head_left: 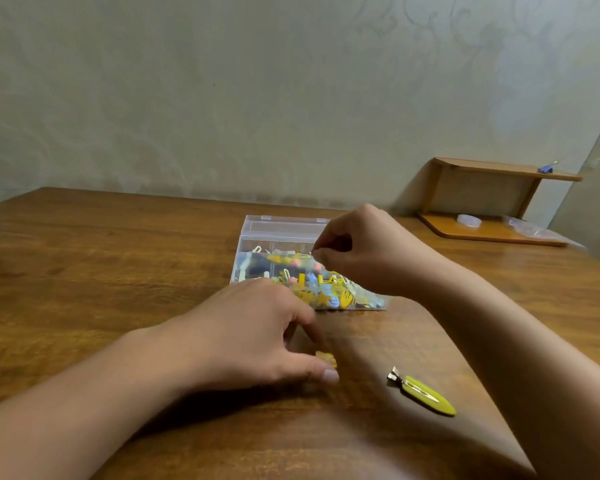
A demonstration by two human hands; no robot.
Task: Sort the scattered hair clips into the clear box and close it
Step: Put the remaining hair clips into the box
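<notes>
Nearest to us lies the yellow leaf-shaped clip with its metal tail, flat on the wooden table, on the near side of the clear box and well apart from it. Just beside it, toward our left, our left hand rests palm-down on the table in front of the clear box, fingers curled and thumb stretched forward; a small yellow clip sits between thumb and fingertips, touching them, though motion blur keeps us from telling whether it is actually pinched.

Our right hand hovers over the clear box's right half, fingers bunched together with the tips pointing down. Something tiny may sit at the fingertips, but we cannot tell what.

The clear box stands open, its lid tipped back on the far side, and it is filled with a heap of hair clips, mostly yellow with some pink and blue.

Beyond the clear box to the right, against the wall, stands 1 small wooden shelf holding a round translucent item.
</notes>
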